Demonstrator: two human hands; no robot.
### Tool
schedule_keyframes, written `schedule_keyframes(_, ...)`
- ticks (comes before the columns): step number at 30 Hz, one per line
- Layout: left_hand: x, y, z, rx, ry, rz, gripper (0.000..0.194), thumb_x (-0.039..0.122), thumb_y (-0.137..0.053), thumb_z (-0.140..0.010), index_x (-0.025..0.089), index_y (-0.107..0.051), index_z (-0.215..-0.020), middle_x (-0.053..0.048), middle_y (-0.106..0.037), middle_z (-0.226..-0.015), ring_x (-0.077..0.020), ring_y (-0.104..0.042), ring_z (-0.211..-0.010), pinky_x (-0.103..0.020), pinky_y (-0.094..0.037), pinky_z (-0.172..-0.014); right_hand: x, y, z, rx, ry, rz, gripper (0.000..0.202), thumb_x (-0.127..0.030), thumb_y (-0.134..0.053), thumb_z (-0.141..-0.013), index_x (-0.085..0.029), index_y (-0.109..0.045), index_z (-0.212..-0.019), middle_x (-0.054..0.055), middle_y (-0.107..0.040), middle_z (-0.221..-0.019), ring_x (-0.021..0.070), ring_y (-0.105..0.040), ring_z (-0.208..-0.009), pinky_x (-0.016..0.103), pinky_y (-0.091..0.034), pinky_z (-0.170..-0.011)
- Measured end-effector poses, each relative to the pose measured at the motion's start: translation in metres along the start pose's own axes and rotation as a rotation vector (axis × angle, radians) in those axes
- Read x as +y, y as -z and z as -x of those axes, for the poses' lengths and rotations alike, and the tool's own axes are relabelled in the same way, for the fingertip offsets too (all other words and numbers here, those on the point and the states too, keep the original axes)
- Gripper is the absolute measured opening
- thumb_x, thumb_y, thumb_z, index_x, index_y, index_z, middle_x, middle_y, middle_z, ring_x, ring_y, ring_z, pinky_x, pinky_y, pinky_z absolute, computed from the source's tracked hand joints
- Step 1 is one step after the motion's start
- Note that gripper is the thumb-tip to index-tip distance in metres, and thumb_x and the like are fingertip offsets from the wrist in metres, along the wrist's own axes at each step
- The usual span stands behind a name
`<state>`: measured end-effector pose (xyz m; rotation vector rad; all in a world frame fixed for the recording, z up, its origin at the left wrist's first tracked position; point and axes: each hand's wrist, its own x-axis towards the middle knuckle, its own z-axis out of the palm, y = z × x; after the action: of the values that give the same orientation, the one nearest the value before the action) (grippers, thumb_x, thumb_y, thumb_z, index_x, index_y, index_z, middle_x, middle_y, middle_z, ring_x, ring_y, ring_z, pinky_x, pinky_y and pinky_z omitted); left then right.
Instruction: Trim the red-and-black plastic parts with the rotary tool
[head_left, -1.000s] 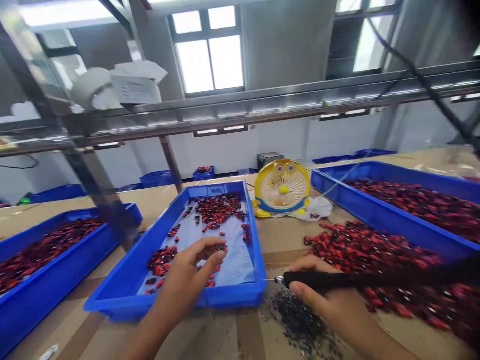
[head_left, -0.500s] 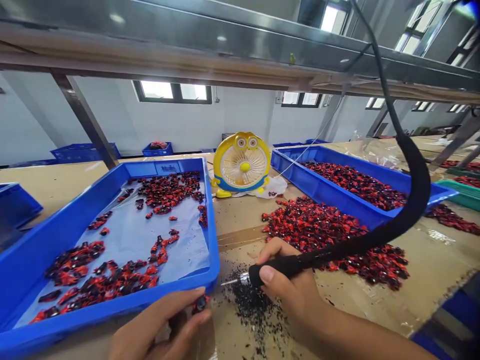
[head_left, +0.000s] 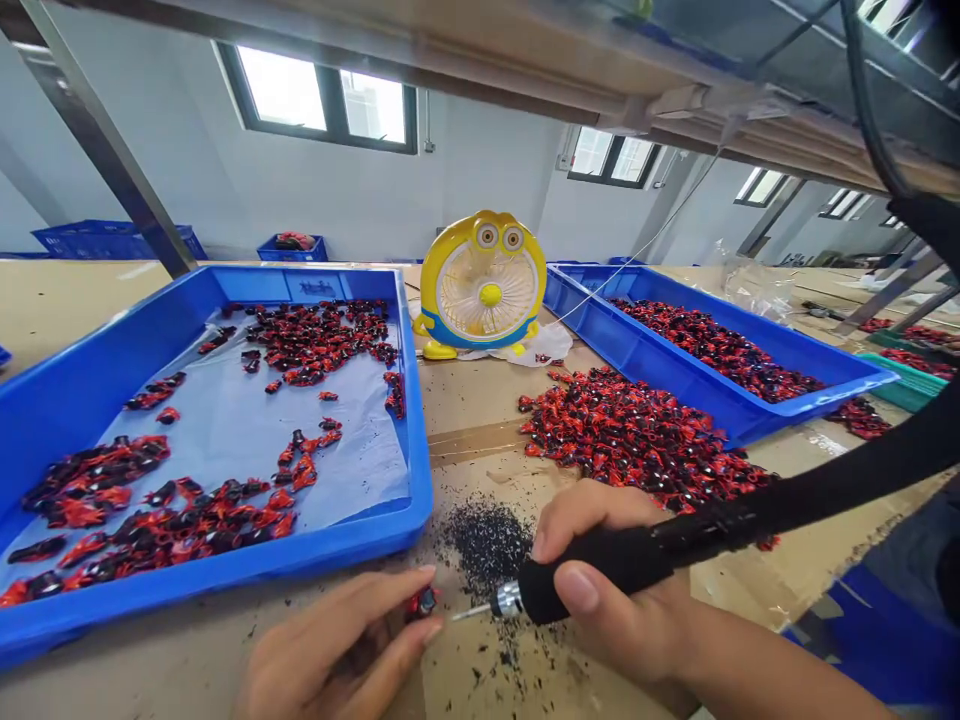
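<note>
Red-and-black piece (head_left: 424, 601) pinched at the left hand (head_left: 337, 650) fingertips, mostly hidden, just above the table (head_left: 465, 420).
Right hand (head_left: 607, 590) clenches the black tool (head_left: 637, 555), tip beside it; wrists cut off below.

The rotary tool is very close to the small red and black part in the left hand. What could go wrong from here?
1. The rotary tool tip points at the small part pinched in the left hand; a slip could nick the fingertips.
2. The right hand works beside the black shavings, which may scatter into the blue tray.
</note>
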<state>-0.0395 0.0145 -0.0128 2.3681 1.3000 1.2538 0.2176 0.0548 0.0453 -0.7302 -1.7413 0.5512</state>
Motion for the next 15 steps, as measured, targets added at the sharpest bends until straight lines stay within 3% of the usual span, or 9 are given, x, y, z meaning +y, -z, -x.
schedule_keyframes(7, 0.01, -0.002, -0.016, 0.099, -0.051, 0.041, 0.025, 0.043, -0.063, -0.108, 0.023, -0.078, -0.109, 0.005, -0.078, -0.07, -0.0051, -0.067, -0.047, -0.009, -0.055, -0.049, -0.014, 0.015, -0.014, -0.1, 0.066, 0.105, 0.036, -0.054, -0.069, -0.099, -0.025, -0.075, -0.078, 0.0, -0.076, -0.061, 0.0126, -0.071, -0.049, 0.02, -0.055, -0.049)
schedule_keyframes(15, 0.021, -0.002, -0.014, 0.107, 0.055, 0.106, 0.025, 0.044, -0.068, -0.105, 0.023, -0.08, -0.103, 0.006, -0.079, -0.067, -0.004, -0.061, -0.044, -0.009, -0.054, -0.05, -0.009, 0.023, 0.008, -0.151, -0.095, 0.026, 0.028, -0.054, -0.062, -0.103, -0.03, -0.075, -0.097, 0.003, -0.077, -0.077, 0.0185, -0.073, -0.062, 0.026, -0.055, -0.049)
